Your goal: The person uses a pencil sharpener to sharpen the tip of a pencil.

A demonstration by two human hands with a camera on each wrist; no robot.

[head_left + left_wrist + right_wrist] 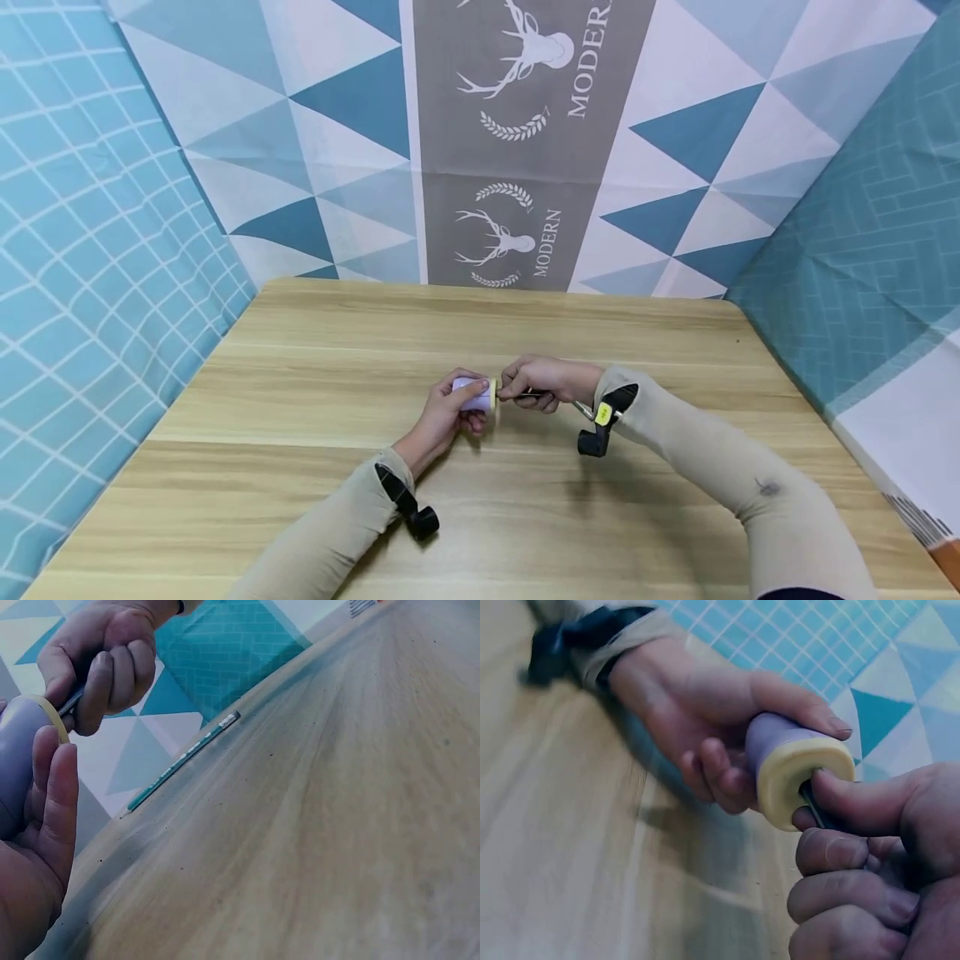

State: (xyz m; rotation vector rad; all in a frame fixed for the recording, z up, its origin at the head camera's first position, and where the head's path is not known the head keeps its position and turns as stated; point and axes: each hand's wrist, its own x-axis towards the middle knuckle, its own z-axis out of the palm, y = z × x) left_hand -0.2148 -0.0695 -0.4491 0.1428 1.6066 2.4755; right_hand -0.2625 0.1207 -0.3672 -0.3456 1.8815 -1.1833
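Note:
My left hand (438, 417) holds a small pencil sharpener (469, 395) with a lilac body and a cream front face. The thumb lies along one side of the body and the fingers are on the other. My right hand (542, 379) pinches a dark pencil (819, 810) between thumb and forefinger, its other fingers curled. In the right wrist view the pencil's front end is inside the hole of the sharpener's cream face (780, 791), so its tip is hidden. Both hands are above the table, close together.
A green patterned pencil (184, 761) lies on the wooden table (315, 400), partly hidden beside the right wrist in the head view. Patterned cloths (360, 125) hang behind the table and at its sides. Each wrist wears a black camera mount (408, 504).

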